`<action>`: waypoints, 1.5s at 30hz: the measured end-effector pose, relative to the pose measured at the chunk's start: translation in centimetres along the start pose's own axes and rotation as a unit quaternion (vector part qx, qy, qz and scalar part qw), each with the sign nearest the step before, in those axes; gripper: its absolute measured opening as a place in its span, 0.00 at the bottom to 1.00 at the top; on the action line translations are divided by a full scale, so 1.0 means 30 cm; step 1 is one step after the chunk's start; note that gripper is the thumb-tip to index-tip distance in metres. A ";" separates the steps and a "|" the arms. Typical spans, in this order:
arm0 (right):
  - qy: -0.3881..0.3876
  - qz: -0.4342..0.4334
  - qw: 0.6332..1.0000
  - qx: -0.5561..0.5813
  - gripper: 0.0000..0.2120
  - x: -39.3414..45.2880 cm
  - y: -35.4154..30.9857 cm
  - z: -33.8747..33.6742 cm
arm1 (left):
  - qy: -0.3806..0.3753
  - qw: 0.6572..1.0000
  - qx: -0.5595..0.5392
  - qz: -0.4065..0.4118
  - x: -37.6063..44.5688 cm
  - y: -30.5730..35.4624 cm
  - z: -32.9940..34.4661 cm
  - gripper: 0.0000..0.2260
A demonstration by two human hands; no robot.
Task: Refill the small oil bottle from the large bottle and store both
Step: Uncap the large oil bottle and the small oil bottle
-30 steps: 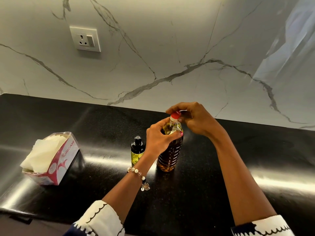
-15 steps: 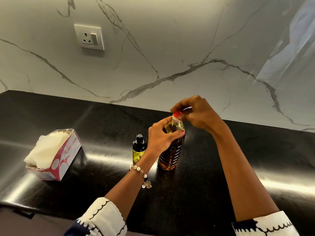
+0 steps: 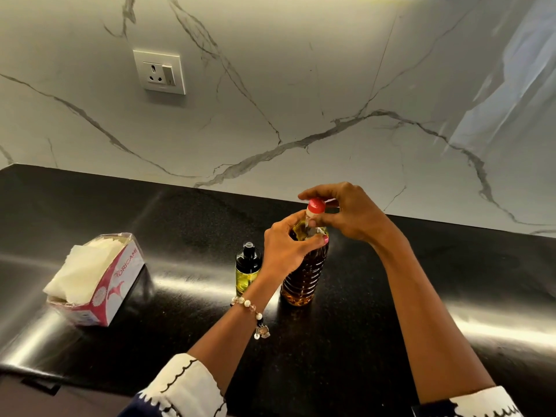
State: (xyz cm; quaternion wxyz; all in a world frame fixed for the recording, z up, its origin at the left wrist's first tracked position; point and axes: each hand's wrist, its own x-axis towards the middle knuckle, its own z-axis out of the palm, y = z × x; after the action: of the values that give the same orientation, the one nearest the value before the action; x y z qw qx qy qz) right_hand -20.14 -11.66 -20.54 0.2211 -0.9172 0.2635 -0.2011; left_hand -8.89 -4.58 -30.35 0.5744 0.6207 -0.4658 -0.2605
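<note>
The large oil bottle [image 3: 304,272] stands upright on the black tabletop [image 3: 361,326], its red cap [image 3: 316,205] on the neck. The left hand [image 3: 285,251] is wrapped around its shoulder; the right hand [image 3: 349,212] pinches the cap with curled fingers. Just left of it stands the small oil bottle [image 3: 247,269], dark-topped. A tissue box [image 3: 99,281] lies well apart to the left.

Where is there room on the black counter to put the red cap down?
Bare counter lies right of the large bottle, beyond the right forearm. More lies between the tissue box and the small bottle. It is crowded around both bottles, where the hands work.
</note>
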 end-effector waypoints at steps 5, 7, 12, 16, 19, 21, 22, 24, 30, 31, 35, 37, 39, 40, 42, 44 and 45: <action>0.125 0.032 0.989 -0.076 0.18 0.002 -0.009 0.028 | 0.002 1.000 0.009 -0.009 0.005 -0.002 -0.001 0.22; 0.094 0.034 0.992 -0.080 0.15 0.004 -0.010 0.021 | 0.001 1.000 0.009 -0.006 0.004 -0.001 -0.002 0.24; 0.047 0.038 0.995 0.085 0.14 -0.010 0.000 -0.013 | 0.002 1.000 0.001 -0.013 0.003 -0.006 -0.006 0.26; 0.131 0.090 0.912 0.379 0.14 -0.040 0.022 -0.006 | 0.003 1.000 0.006 -0.012 0.002 0.001 -0.004 0.27; 0.150 0.120 0.814 0.548 0.14 -0.053 0.025 -0.003 | 0.005 1.000 0.017 -0.010 0.003 0.007 -0.004 0.27; 0.159 0.128 0.763 0.613 0.14 -0.063 0.024 0.000 | 0.003 1.000 0.016 -0.009 0.004 0.007 -0.006 0.27; 0.166 0.128 0.738 0.642 0.14 -0.073 0.024 0.005 | 0.002 1.000 0.017 -0.009 0.005 0.008 -0.007 0.27; 0.194 0.127 0.685 0.691 0.15 -0.108 0.028 0.025 | -0.001 1.000 0.020 -0.013 0.001 0.012 -0.009 0.29; 0.298 0.196 0.646 0.675 0.13 -0.286 0.081 0.213 | 0.011 0.999 0.038 -0.020 -0.067 -0.044 -0.002 0.35; 0.313 0.220 0.682 0.624 0.13 -0.321 0.102 0.262 | 0.023 0.999 0.040 -0.021 -0.086 -0.060 0.002 0.35; 0.274 0.303 0.826 0.389 0.09 -0.445 0.184 0.444 | 0.059 0.997 0.041 -0.038 -0.152 -0.118 0.008 0.33; 0.228 0.319 0.871 0.295 0.07 -0.490 0.217 0.514 | 0.069 0.994 0.064 -0.055 -0.175 -0.145 0.002 0.29; 0.179 0.312 0.913 0.193 0.07 -0.520 0.237 0.569 | 0.082 0.990 0.081 -0.078 -0.203 -0.164 -0.005 0.23; 0.156 0.303 0.929 0.146 0.08 -0.529 0.241 0.589 | 0.090 0.988 0.094 -0.084 -0.218 -0.174 -0.009 0.20; 0.125 0.275 0.950 0.072 0.08 -0.538 0.240 0.614 | 0.093 0.984 0.119 -0.093 -0.249 -0.189 -0.020 0.15; 0.115 0.232 0.966 0.004 0.09 -0.539 0.239 0.632 | 0.088 0.981 0.133 -0.107 -0.279 -0.205 -0.034 0.12; 0.110 0.217 0.969 -0.028 0.09 -0.538 0.238 0.640 | 0.088 0.980 0.133 -0.115 -0.291 -0.216 -0.043 0.10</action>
State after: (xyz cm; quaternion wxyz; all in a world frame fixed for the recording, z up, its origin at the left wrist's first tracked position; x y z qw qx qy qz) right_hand -26.23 -2.12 -44.02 0.2037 -0.8159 0.4847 -0.2405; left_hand -9.72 3.08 -38.13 0.4915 0.7617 -0.3693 -0.2047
